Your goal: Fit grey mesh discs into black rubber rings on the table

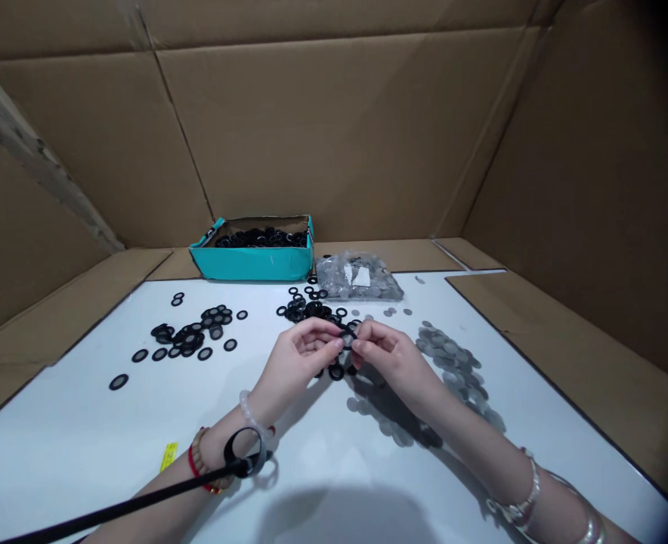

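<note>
Our left hand (305,351) and right hand (389,351) pinch 1 flat black ring (350,331) above the white desk (112,438), 2 grips at opposite edges, probably for steadiness. Loose round grey discs (448,352) lie near the right hand, perhaps for easy reach.

Here's the left hand (305,349), bare, and just behind it comes a bracelet of pale, translucent beads (247,409)! Further along the left forearm (219,438), there's a second one, brown beads (196,452) with a red cord (192,462) alongside. Over to the right hand (394,351), also bare; up the right forearm (481,449), a pale bracelet (530,495), perhaps with a small charm, though it's blurred, then a shiny silvery bangle (593,523)!
</note>
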Demonstrator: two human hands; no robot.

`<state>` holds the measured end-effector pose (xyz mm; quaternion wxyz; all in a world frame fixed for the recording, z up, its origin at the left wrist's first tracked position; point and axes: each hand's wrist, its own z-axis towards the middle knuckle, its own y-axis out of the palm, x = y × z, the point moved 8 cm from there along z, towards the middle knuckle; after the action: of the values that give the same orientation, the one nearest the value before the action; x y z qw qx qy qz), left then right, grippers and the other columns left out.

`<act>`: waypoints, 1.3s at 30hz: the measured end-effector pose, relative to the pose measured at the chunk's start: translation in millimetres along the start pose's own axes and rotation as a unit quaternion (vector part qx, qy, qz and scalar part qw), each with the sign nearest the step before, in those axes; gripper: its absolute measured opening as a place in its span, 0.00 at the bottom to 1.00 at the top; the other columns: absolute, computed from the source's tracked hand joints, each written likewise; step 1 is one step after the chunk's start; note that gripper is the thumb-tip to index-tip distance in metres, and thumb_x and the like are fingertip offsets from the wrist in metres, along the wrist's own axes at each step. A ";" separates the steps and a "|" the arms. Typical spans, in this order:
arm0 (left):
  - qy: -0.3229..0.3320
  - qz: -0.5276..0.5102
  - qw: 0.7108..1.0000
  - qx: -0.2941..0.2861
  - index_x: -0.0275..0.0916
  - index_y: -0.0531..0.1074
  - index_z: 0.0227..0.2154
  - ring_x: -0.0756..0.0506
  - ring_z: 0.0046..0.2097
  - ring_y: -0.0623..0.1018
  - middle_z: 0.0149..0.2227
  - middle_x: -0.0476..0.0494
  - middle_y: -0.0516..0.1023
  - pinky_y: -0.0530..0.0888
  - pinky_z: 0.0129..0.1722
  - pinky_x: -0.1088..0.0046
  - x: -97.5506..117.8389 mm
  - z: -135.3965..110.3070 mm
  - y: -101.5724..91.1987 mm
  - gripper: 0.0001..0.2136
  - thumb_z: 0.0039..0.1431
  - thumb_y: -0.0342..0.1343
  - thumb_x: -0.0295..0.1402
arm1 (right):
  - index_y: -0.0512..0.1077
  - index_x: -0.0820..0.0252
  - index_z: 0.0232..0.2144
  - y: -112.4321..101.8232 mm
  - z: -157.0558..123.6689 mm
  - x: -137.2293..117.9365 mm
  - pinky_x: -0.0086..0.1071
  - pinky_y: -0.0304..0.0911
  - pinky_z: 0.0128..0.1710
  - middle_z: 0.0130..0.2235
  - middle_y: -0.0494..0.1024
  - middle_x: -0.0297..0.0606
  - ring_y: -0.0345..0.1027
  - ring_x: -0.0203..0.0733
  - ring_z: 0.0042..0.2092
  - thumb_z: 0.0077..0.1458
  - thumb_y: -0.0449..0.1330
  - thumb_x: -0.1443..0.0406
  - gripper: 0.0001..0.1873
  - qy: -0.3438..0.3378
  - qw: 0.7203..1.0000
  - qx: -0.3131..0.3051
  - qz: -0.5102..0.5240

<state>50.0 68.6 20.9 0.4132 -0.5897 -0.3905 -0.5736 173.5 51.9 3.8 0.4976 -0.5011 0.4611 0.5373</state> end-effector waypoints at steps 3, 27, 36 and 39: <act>-0.017 -0.010 1.000 -0.017 0.35 0.70 0.30 0.52 0.28 0.71 0.26 0.48 0.72 0.68 0.29 0.77 -4.3 -1.3 4.6 0.08 0.47 0.59 0.32 | 0.59 0.59 0.18 0.6 -0.6 0.8 0.27 0.53 0.26 0.20 0.65 0.29 0.58 0.34 0.25 0.48 0.55 0.65 0.11 -0.017 1.000 -0.003 0.002; 0.003 0.026 1.000 0.009 0.35 0.70 0.26 0.51 0.30 0.70 0.25 0.49 0.70 0.67 0.30 0.76 -5.4 3.8 -3.6 0.08 0.47 0.58 0.35 | 0.71 0.60 0.28 1.6 2.5 1.2 0.31 0.61 0.32 0.27 0.70 0.33 0.65 0.36 0.29 0.46 0.61 0.57 0.12 0.006 1.000 0.009 0.002; 0.040 0.080 0.996 0.005 0.35 0.71 0.24 0.51 0.28 0.70 0.25 0.48 0.71 0.68 0.28 0.76 3.5 2.1 -4.7 0.07 0.48 0.58 0.34 | 0.67 0.59 0.26 5.6 0.9 2.7 0.31 0.63 0.32 0.27 0.70 0.32 0.67 0.37 0.31 0.43 0.64 0.58 0.12 0.002 1.000 -0.002 0.017; 0.052 0.072 0.996 0.002 0.35 0.72 0.24 0.50 0.28 0.72 0.25 0.48 0.72 0.69 0.29 0.76 6.2 1.5 -4.3 0.06 0.48 0.58 0.33 | 0.66 0.60 0.24 6.2 -1.0 -1.9 0.30 0.61 0.31 0.25 0.70 0.32 0.66 0.37 0.29 0.46 0.62 0.58 0.12 -0.003 1.000 -0.006 0.009</act>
<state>46.8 71.4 27.3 0.4740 -0.5848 -0.3264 -0.5717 167.4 50.3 5.5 0.4908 -0.4984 0.4608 0.5463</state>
